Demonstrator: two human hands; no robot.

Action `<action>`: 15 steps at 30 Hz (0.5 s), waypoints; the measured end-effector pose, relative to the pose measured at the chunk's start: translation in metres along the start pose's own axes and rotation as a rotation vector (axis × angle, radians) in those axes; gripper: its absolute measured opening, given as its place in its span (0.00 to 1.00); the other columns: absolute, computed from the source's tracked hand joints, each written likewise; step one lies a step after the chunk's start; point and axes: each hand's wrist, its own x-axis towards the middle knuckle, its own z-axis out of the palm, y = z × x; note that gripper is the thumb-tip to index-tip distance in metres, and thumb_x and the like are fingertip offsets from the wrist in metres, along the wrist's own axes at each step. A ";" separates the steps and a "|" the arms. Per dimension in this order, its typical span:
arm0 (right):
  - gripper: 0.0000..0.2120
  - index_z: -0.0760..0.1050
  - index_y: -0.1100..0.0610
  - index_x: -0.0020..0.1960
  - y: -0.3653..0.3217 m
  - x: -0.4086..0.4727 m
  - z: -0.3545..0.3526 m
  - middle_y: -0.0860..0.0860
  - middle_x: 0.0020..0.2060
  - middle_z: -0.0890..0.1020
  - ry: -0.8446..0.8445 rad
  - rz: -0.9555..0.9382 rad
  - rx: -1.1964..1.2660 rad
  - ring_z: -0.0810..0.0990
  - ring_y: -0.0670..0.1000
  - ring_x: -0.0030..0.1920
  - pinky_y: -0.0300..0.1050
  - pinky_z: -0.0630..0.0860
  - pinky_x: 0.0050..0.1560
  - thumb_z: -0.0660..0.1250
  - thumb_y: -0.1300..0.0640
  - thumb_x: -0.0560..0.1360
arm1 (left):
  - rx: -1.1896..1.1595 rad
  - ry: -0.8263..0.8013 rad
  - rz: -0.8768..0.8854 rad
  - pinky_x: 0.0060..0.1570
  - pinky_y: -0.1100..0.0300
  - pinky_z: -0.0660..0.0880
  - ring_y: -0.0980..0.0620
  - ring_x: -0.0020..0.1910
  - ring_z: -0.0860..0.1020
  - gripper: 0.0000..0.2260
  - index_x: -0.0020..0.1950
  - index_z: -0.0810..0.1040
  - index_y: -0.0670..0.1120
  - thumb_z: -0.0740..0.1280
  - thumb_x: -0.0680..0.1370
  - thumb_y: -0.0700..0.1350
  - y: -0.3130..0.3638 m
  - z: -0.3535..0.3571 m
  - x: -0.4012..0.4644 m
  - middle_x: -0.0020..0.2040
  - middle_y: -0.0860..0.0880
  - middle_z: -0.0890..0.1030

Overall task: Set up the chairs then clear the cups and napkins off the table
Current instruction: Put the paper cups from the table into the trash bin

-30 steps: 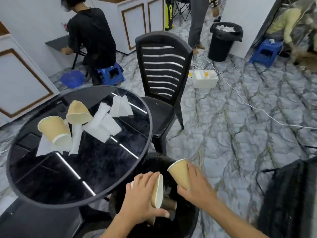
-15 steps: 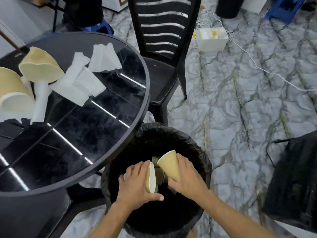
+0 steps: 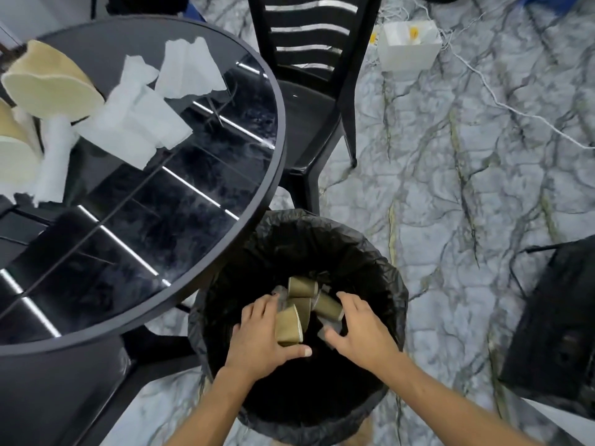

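Observation:
My left hand [image 3: 257, 339] and my right hand [image 3: 360, 333] are both low over the black-lined bin [image 3: 386, 275]. The left hand loosely cradles a tan paper cup [image 3: 288, 326] between fingers and thumb. The right hand's fingers are spread with nothing in them; a tan cup [image 3: 328, 308] lies just off its fingertips, among other cups [image 3: 302, 286] in the bin. On the round black glass table [image 3: 161, 236], at the left, lie two tipped paper cups [image 3: 48, 85] [image 3: 13, 152] and white napkins [image 3: 135, 123] [image 3: 190, 69].
A black slatted chair [image 3: 309, 101] stands pushed against the table's far right side, just beyond the bin. A dark chair-like object [image 3: 553, 333] sits on the marble floor at the right. A white box [image 3: 409, 46] and a white cable [image 3: 515, 114] lie further back.
Both hands dropped lower into the bin. The right hand opened and its cup fell among the others. The left hand's grip loosened. My view tilted down.

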 end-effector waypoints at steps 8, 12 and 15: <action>0.33 0.59 0.54 0.75 -0.004 -0.005 -0.034 0.49 0.70 0.68 0.020 -0.006 -0.001 0.67 0.50 0.69 0.41 0.69 0.64 0.64 0.42 0.76 | -0.025 -0.028 -0.016 0.69 0.43 0.68 0.52 0.76 0.56 0.50 0.79 0.55 0.58 0.61 0.63 0.80 -0.005 -0.009 -0.027 0.77 0.60 0.56; 0.34 0.57 0.53 0.76 -0.018 -0.011 -0.066 0.46 0.72 0.65 0.042 -0.035 0.026 0.64 0.47 0.71 0.39 0.67 0.65 0.62 0.41 0.76 | -0.036 -0.038 0.005 0.68 0.45 0.68 0.54 0.75 0.56 0.48 0.79 0.54 0.62 0.58 0.63 0.81 0.005 -0.034 -0.056 0.76 0.63 0.56; 0.34 0.57 0.50 0.76 -0.043 -0.009 -0.105 0.44 0.72 0.65 0.074 -0.080 0.054 0.64 0.45 0.71 0.39 0.68 0.66 0.61 0.38 0.76 | -0.030 0.006 0.029 0.72 0.49 0.64 0.56 0.75 0.56 0.44 0.79 0.52 0.65 0.55 0.65 0.80 0.021 -0.066 -0.076 0.75 0.65 0.54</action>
